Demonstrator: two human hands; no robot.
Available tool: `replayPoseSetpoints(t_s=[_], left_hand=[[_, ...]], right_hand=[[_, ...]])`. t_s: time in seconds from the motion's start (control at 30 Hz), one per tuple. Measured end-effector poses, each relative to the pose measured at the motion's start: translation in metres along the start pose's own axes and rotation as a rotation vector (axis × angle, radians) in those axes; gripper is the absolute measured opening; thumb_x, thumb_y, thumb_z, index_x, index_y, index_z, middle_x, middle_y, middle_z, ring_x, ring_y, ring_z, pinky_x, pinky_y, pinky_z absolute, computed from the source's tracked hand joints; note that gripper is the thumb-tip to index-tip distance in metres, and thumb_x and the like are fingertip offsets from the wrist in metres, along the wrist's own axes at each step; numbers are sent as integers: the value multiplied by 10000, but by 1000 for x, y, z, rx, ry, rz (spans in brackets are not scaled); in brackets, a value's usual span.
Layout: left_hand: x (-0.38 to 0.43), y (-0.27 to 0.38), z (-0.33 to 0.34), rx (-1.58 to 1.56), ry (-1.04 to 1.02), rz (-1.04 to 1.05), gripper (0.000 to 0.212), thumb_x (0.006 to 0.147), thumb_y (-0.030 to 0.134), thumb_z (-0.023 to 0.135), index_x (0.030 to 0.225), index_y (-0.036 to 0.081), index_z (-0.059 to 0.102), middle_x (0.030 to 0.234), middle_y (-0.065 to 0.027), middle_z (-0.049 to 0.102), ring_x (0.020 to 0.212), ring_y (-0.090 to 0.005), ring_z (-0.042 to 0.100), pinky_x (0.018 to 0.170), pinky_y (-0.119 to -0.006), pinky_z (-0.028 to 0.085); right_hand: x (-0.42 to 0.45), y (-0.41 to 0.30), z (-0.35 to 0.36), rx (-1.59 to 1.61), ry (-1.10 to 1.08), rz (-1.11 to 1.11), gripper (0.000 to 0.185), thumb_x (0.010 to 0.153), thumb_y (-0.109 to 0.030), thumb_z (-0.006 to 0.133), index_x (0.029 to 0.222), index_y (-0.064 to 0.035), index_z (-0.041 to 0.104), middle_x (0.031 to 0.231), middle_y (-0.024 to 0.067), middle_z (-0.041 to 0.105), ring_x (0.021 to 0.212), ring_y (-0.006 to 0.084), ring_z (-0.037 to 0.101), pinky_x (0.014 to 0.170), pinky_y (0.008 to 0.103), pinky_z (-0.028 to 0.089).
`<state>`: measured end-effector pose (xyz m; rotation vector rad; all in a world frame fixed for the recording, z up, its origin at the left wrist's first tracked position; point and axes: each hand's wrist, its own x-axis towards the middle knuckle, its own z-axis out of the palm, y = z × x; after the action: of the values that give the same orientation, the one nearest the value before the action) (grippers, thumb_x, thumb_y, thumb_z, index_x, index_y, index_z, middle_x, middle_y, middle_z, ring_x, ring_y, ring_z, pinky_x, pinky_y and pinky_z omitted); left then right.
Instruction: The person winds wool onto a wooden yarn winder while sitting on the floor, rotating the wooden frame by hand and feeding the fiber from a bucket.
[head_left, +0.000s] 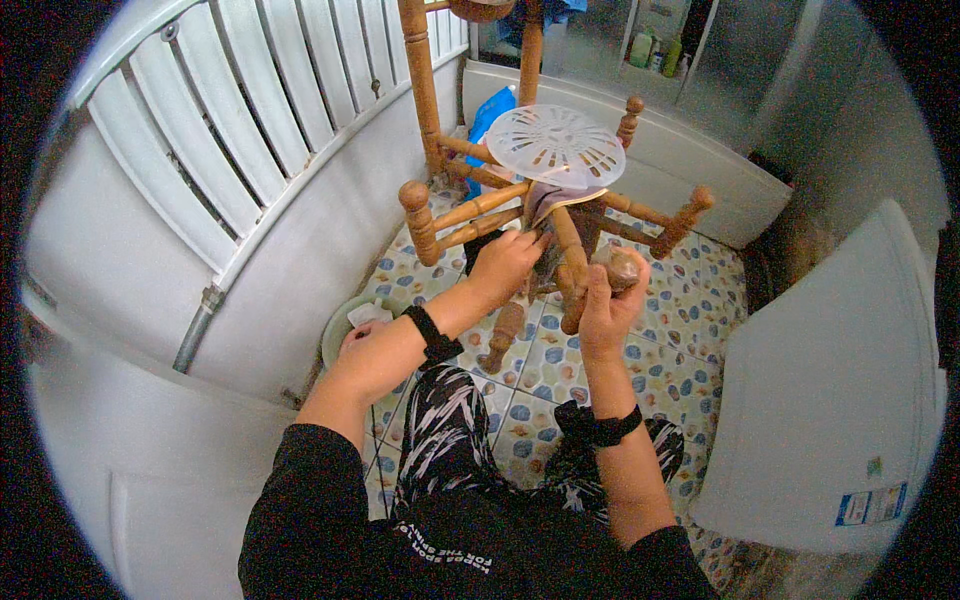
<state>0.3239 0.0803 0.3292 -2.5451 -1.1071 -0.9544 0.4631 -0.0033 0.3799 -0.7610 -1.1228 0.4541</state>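
A turned wooden stand (570, 240) with ball-tipped arms stands before me. A white slotted plastic disc (556, 144) rests on top of its middle, and a greyish cloth (559, 201) hangs just beneath. My left hand (508, 262) reaches in at the central part below the cloth. Its fingertips touch there, but what they grip is unclear. My right hand (616, 304) holds a brown, rounded, shiny thing (619, 268) beside the nearest wooden arm. It may be a roll of clear tape; the fingers partly hide it. Black bands circle both forearms.
A white radiator (247, 112) lines the left wall, with a metal pipe (199, 330) below. A pale green basin (335, 322) sits by my left forearm. A white panel or appliance (832, 375) stands at right. Behind are a blue bag (491, 116) and bottles (656, 54). Patterned tiles (555, 367) cover the floor.
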Motion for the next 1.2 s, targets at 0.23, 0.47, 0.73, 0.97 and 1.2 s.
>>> replayPoseSetpoints(t_s=[0.23, 0.47, 0.73, 0.97, 1.2], left_hand=[[-20, 58, -28, -256, -96, 99, 472, 673, 59, 545, 1138, 136, 531, 1103, -69, 545, 871, -288, 521, 723, -365, 474], [-21, 38, -25, -169, -50, 226, 419, 691, 110, 538, 1110, 114, 543, 1098, -51, 533, 911, -262, 514, 712, -354, 480], [-10, 55, -32, -150, -82, -20, 378, 721, 115, 526, 1098, 96, 540, 1047, -56, 535, 866, -239, 523, 630, -332, 493], [-29, 51, -31, -278, -233, 31, 511, 694, 87, 539, 1201, 116, 490, 1096, -127, 563, 935, -310, 549, 777, -390, 478], [-64, 32, -64, -642, -141, -330, 354, 688, 13, 516, 1037, 8, 577, 1029, -142, 554, 922, -301, 545, 776, -362, 451]], right_hand=[[-1, 19, -11, 28, -9, 87, 367, 806, -121, 623, 1100, -46, 416, 935, 56, 497, 739, 114, 493, 654, 238, 436], [1, 9, -5, 35, 1, 62, 351, 817, -122, 613, 1098, -54, 413, 919, 48, 496, 705, 97, 488, 611, 220, 430], [2, 0, -8, 90, -33, 138, 323, 831, -118, 596, 1087, -59, 409, 825, 31, 506, 639, 83, 487, 548, 210, 425], [4, 11, -10, 3, -13, 101, 331, 829, -122, 600, 1096, -62, 413, 894, 44, 509, 746, 118, 513, 655, 237, 445], [2, -28, -4, -198, -65, -59, 315, 878, -130, 515, 1154, -47, 387, 963, 67, 478, 820, 133, 477, 755, 276, 417]])
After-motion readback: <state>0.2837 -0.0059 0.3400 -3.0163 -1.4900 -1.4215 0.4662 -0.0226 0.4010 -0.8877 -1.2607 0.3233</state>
